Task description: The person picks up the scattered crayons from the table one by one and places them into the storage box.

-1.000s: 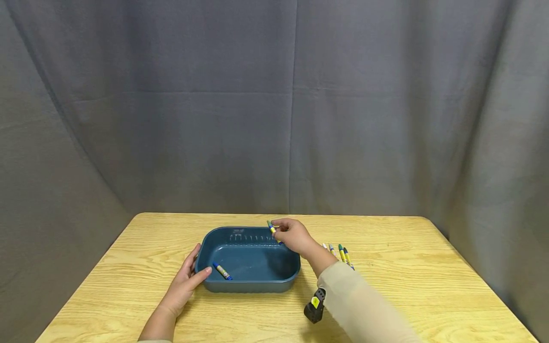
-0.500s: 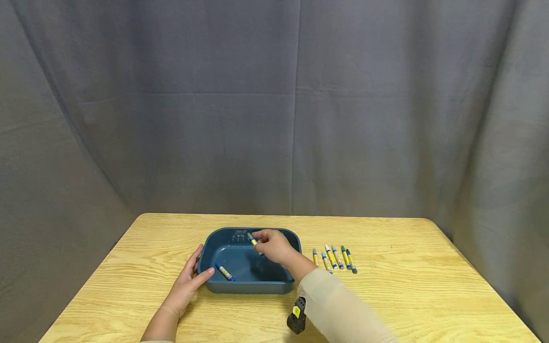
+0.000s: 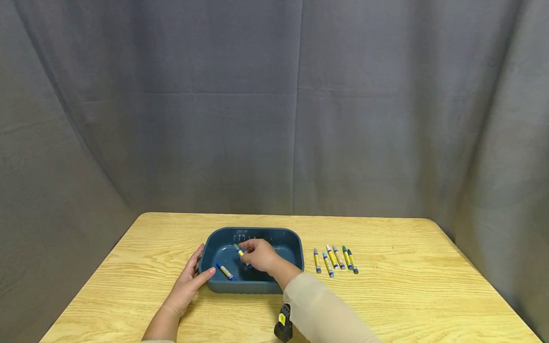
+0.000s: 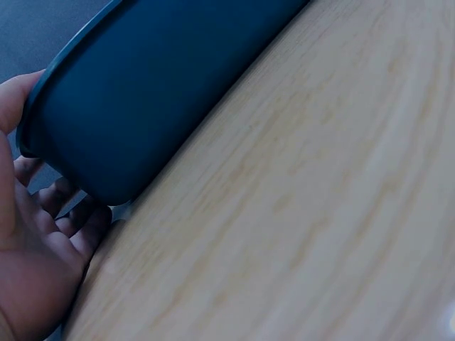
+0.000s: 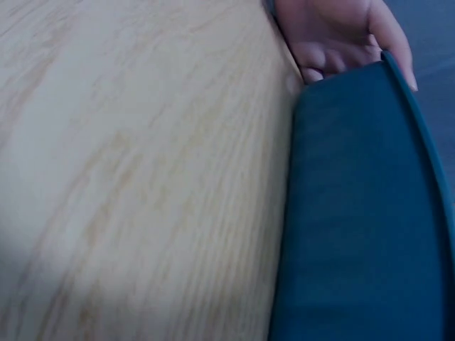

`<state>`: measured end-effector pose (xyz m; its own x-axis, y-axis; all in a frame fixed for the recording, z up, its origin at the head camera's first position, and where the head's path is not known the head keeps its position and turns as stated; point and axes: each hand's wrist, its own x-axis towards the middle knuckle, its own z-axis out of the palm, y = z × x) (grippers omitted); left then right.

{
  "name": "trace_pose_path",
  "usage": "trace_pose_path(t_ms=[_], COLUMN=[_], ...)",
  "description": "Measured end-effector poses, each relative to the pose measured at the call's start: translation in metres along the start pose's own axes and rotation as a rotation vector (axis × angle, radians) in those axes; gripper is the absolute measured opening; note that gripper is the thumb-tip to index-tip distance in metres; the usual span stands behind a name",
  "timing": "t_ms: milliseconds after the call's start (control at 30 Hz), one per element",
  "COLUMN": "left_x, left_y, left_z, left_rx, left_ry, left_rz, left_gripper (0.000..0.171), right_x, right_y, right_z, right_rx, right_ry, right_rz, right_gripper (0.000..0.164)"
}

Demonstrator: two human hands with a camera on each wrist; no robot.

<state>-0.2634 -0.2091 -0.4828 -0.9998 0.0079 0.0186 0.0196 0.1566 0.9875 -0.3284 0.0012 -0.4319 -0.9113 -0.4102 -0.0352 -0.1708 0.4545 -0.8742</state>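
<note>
A dark blue rectangular basin (image 3: 249,287) sits on the table. My left hand (image 3: 184,285) holds its left end, thumb over the rim and the other fingers along the outside wall; the left wrist view shows this hand (image 4: 43,249) against the basin wall (image 4: 149,92). Over the basin's inside, my right hand (image 3: 262,257) pinches a green-tipped crayon (image 3: 240,252) with a yellow wrapper, held at a slant. Another crayon (image 3: 225,271), blue-ended, lies in the basin near my left thumb. The right wrist view shows the basin's outer wall (image 5: 362,213) but not the right hand's fingers.
Right of the basin, several crayons lie roughly side by side on the wooden table (image 3: 407,286), among them a light blue one (image 3: 328,265) and a dark green one (image 3: 346,257). A grey curtain (image 3: 214,119) hangs behind the table.
My right hand has moved left and down with the green-tipped crayon, from the basin's right rear rim to over its middle. The left hand keeps its place on the basin.
</note>
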Motion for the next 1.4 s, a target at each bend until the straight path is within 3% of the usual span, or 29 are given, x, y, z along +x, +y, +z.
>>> trace_pose_path(t_ms=[800, 1400], left_x=[-0.001, -0.002], left_y=[0.001, 0.001], left_z=[0.0, -0.001], left_rx=[-0.028, -0.026], left_ry=[-0.023, -0.029], left_rz=[0.001, 0.005], left_gripper=[0.078, 0.079], right_x=[0.005, 0.003], right_y=[-0.005, -0.008], right_z=[0.024, 0.023], right_rx=[-0.363, -0.429], right_ry=[-0.123, -0.115], right_rz=[0.021, 0.028], right_gripper=[0.027, 0.028])
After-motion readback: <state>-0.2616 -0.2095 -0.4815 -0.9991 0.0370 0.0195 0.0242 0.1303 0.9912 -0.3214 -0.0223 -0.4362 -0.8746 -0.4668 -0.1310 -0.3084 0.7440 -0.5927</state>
